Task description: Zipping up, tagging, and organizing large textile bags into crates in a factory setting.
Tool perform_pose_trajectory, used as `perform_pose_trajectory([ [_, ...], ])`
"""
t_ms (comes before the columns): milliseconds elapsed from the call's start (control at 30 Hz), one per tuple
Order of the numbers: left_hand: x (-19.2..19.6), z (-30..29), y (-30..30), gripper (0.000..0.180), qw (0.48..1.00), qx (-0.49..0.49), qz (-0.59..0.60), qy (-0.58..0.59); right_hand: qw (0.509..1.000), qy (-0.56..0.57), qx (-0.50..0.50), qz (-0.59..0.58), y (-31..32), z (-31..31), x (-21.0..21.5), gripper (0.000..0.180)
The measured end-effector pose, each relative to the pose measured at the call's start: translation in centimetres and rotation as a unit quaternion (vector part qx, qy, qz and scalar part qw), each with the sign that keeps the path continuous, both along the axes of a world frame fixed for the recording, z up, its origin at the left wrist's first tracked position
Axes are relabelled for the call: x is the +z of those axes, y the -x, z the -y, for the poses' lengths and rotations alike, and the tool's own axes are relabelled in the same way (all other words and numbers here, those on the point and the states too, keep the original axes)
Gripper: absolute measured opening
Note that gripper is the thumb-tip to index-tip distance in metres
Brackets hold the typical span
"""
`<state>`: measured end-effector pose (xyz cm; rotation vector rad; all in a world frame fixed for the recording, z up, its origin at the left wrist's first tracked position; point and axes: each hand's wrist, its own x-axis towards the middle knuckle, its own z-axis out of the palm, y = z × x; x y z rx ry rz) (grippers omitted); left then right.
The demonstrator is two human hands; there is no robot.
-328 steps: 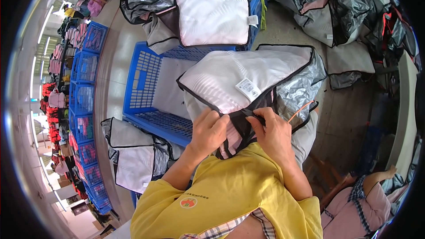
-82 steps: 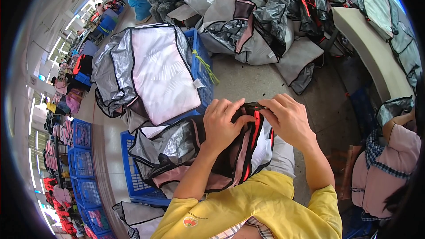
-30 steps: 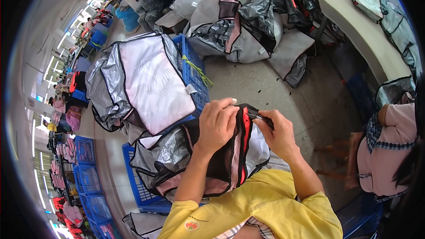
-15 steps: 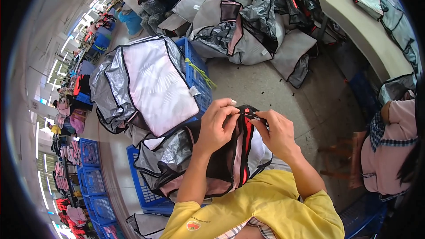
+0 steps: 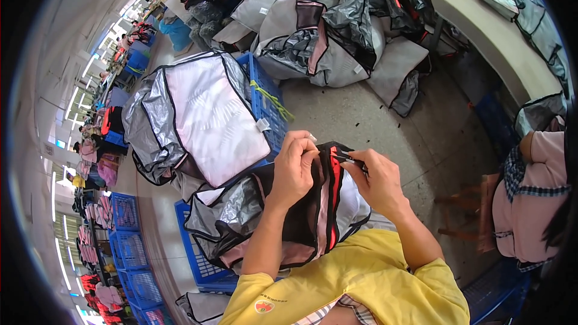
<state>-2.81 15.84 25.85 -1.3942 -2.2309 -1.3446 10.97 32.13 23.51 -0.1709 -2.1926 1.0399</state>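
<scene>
Concrete floor (image 5: 385,114); bag (image 5: 283,216) silver-black, red-pink trim.

Between the left hand (image 5: 293,168) and right hand (image 5: 376,182) a folded bag (image 5: 283,216) is hanging. A flat bag (image 5: 198,120) is lying on a crate (image 5: 265,99) left of them. A bag heap (image 5: 337,36) is lying ahead on the floor (image 5: 385,126), a bench (image 5: 494,36) standing far right.

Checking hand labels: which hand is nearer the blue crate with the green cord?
Left. The left hand sits just right of the blue crate; the right hand is farther right, across the bag.
</scene>
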Motion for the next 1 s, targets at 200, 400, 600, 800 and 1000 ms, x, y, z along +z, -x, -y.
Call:
perform_pose_trajectory([
  [200,0.5,0.1,-0.2,0.005,0.998,-0.001,0.06,-0.004,1.0,-0.02,0.002,0.024,0.6,0.4,0.4,0.024],
  [400,0.8,0.3,-0.5,0.007,0.996,0.002,0.091,-0.001,1.0,-0.017,0.016,-0.011,1.3,0.4,0.2,0.024],
  [600,1.4,0.5,0.1,0.017,0.999,-0.026,0.015,0.014,1.0,0.024,-0.012,-0.01,0.7,-0.1,-0.8,0.023],
  [800,0.9,-0.2,-0.5,0.019,1.0,-0.004,0.021,0.014,0.999,0.029,-0.008,0.01,0.3,-0.1,-0.5,0.022],
  [1000,-0.1,-0.2,-0.1,0.009,1.0,0.007,-0.013,0.005,1.0,0.027,-0.008,0.002,0.1,0.0,-0.1,0.023],
])
